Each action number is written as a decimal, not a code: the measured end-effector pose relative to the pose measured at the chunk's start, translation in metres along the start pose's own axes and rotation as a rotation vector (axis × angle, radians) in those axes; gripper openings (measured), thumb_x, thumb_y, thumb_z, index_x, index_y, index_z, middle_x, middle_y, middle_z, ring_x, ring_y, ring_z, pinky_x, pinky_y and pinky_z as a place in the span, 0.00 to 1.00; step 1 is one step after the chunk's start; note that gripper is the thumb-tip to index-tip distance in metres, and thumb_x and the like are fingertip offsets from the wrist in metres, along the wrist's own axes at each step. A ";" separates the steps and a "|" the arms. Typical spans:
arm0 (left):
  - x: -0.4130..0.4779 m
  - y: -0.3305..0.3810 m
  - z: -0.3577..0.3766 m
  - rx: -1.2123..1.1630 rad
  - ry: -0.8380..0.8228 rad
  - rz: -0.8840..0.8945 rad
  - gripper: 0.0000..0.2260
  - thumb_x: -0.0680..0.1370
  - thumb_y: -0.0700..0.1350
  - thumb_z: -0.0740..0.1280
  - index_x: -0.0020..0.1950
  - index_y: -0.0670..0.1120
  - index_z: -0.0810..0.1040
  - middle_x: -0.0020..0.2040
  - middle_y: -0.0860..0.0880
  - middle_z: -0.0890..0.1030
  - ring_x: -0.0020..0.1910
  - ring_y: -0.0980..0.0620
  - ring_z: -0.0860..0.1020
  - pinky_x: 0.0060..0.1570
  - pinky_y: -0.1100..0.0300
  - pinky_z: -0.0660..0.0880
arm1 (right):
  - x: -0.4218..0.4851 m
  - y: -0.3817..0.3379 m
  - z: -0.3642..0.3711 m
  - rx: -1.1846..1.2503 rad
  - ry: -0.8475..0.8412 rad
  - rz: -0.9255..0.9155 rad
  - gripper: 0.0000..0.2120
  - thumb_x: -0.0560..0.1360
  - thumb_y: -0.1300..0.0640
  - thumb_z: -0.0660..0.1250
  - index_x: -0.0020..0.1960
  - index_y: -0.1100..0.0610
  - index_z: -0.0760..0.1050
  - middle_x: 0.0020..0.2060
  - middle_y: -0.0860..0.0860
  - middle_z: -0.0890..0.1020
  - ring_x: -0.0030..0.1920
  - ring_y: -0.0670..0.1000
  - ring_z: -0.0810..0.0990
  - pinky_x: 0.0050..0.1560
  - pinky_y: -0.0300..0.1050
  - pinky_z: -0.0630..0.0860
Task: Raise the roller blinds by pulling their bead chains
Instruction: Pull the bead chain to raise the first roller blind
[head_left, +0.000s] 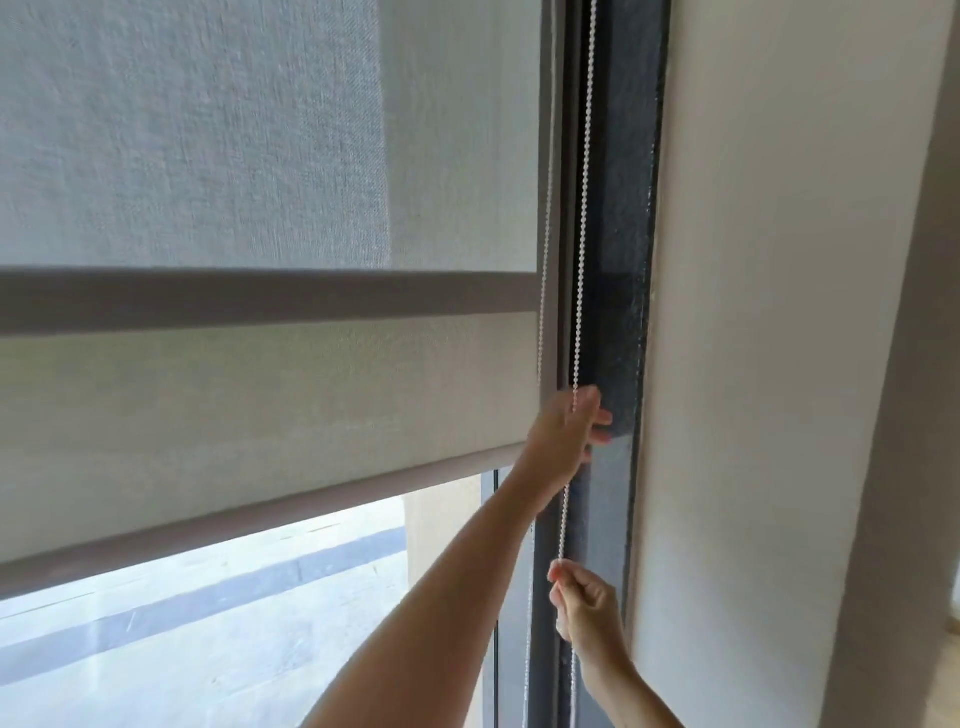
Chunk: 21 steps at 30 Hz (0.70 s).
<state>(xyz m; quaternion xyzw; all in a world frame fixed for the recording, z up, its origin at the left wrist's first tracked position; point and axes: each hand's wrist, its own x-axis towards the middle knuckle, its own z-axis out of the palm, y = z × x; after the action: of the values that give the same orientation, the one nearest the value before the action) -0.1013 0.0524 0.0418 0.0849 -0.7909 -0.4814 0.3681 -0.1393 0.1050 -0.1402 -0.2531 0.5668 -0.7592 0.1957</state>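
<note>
A pale grey roller blind (249, 405) covers most of the window, and its bottom bar (249, 519) hangs slanted above a strip of bare glass. Two strands of white bead chain run down the dark window frame at the right. My left hand (566, 431) is raised and closed around the right strand of the bead chain (584, 208). Lower down, my right hand (584, 605) pinches the same strand between thumb and fingers. The left strand (545, 234) hangs free beside the blind's edge.
A dark window frame (618, 260) stands just right of the chains. A white wall (769, 364) fills the right side, close to both hands. Through the bare glass (208, 639) I see a pale outdoor surface.
</note>
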 end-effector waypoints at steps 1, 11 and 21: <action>0.005 0.009 0.003 -0.024 0.125 0.026 0.11 0.84 0.44 0.56 0.52 0.43 0.77 0.42 0.43 0.81 0.36 0.51 0.77 0.38 0.56 0.74 | 0.000 0.001 0.002 -0.024 -0.025 -0.017 0.12 0.78 0.67 0.61 0.38 0.63 0.77 0.26 0.53 0.62 0.21 0.42 0.57 0.21 0.34 0.53; 0.003 0.001 0.001 0.077 0.521 0.199 0.15 0.80 0.34 0.56 0.37 0.46 0.74 0.28 0.56 0.72 0.27 0.62 0.69 0.27 0.70 0.64 | 0.069 -0.151 0.013 -0.118 -0.501 -0.100 0.15 0.80 0.55 0.57 0.62 0.59 0.75 0.51 0.53 0.84 0.54 0.51 0.82 0.53 0.45 0.77; -0.012 0.009 0.015 0.084 0.437 0.225 0.20 0.81 0.34 0.55 0.34 0.54 0.67 0.27 0.56 0.68 0.26 0.58 0.65 0.28 0.65 0.62 | 0.059 -0.350 0.080 0.275 -0.331 -0.548 0.13 0.80 0.63 0.53 0.52 0.60 0.76 0.34 0.53 0.80 0.30 0.48 0.75 0.28 0.39 0.67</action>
<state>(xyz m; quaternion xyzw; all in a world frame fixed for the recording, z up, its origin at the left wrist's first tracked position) -0.1007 0.0730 0.0396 0.1136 -0.7163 -0.3743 0.5778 -0.1413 0.1082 0.2239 -0.4870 0.3309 -0.8013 0.1064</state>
